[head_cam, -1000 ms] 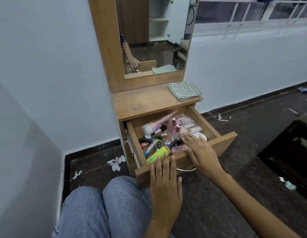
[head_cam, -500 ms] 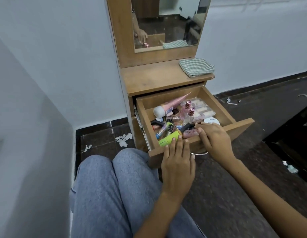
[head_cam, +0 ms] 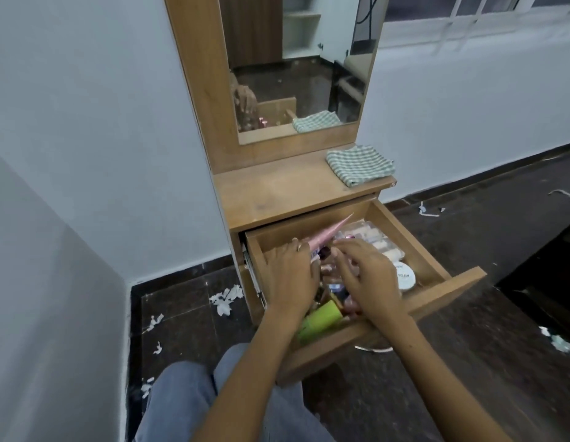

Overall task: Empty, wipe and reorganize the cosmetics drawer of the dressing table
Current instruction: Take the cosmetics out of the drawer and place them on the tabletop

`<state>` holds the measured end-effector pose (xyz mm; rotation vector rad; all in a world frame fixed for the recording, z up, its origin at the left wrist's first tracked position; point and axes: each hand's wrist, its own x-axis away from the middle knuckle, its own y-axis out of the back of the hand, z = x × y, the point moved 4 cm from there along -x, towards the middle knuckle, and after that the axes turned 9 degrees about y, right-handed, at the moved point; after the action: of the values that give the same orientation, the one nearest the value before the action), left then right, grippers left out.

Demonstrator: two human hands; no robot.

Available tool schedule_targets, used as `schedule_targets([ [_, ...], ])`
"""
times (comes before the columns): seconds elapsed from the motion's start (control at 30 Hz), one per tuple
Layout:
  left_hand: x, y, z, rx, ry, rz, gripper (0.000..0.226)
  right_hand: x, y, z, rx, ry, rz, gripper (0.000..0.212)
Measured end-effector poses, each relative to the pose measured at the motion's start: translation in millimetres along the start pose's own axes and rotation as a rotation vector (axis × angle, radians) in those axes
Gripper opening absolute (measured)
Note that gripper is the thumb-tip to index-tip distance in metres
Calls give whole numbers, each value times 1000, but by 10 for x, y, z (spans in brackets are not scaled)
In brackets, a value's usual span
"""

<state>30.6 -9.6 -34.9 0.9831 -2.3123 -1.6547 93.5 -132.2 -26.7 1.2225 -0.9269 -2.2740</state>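
Both hands are seen reaching into the open cosmetics drawer of the dressing table. The left hand lies palm down over the left part of the drawer, its fingers curled loosely over the white-capped end of a pink tube; whether the grip is closed around the tube cannot be told. The right hand is held just beside it, fingers bent downward among the small bottles, and whether anything is pinched in its grip cannot be told.

The drawer is pulled well out and is crowded. Beyond the right hand a clear case of pale sticks is seen against the back right corner. Just right of the right hand a round white jar lies near the drawer's right wall. Below both wrists a lime-green tube rests against the drawer front. Dark small items between the hands are too blurred to name.

On the table top, beyond and to the right of the hands, a folded green checked cloth lies at the right edge. Bare table top is left beyond the left hand. A mirror stands behind. Knees in blue jeans are seen below the drawer front, and white scraps are scattered on the dark floor to the left of the hands.
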Motion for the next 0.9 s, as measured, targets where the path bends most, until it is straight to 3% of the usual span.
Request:
schedule_targets([
  [0.2,-300,-198,29,-251,-33,103,24,-108,-182,-55,-6,-41,-31,19],
  [0.33,-349,-238,88,-250,-7,26,32,-115,-253,-86,24,-60,38,19],
  [0.47,-245,-212,114,-110,26,-9,20,-110,-244,-124,-26,-158,16,33],
  [0.53,-129,-119,122,22,52,-79,32,-108,-196,-136,-81,-259,-20,43],
  [0.6,-27,-13,135,122,83,-173,44,-119,-165,-97,-188,-358,-58,40],
  [0.7,66,109,140,232,82,-269,42,-140,-219,6,-451,-493,-117,31],
  [0.8,100,210,150,307,60,-289,37,-191,-289,138,-552,-523,-142,35],
  [0.9,46,290,222,479,32,-196,40,-304,-306,219,-680,-482,-125,32],
])
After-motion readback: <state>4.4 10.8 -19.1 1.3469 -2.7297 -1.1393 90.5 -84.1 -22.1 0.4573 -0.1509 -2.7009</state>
